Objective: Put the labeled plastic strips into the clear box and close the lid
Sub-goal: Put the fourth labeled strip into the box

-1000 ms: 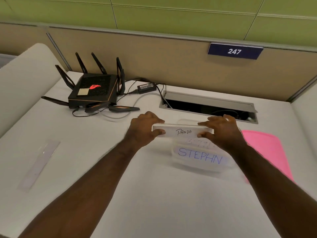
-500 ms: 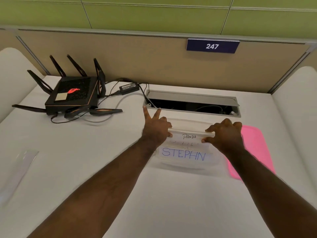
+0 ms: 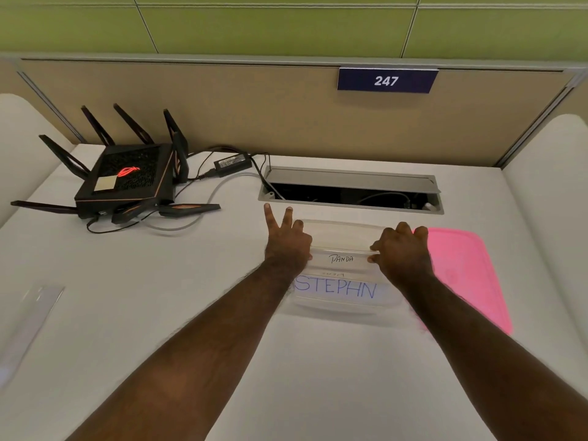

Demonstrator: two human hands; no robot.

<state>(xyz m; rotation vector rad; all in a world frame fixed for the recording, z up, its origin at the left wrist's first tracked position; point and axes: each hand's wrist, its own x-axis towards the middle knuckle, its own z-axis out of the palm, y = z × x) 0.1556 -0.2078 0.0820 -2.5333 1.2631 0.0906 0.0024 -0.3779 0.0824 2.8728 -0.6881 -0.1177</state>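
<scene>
White desk (image 3: 159, 313) up close, both forearms stretched across it to the clear box (image 3: 343, 310), where a strip marked STEPHN (image 3: 337, 289) lies inside. Left hand (image 3: 288, 245) and right hand (image 3: 402, 249) pinch the ends of the PANDA strip (image 3: 341, 258) over the box, two left fingers splayed. Pink lid (image 3: 461, 268) lies just right; router (image 3: 127, 179) farther back.

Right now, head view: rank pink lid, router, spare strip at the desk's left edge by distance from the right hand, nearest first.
From the right hand:
1. Pink lid, right beside the hand, on its right.
2. Router, far left, toward the back of the desk.
3. Spare strip, at the desk's left edge, farthest.
</scene>
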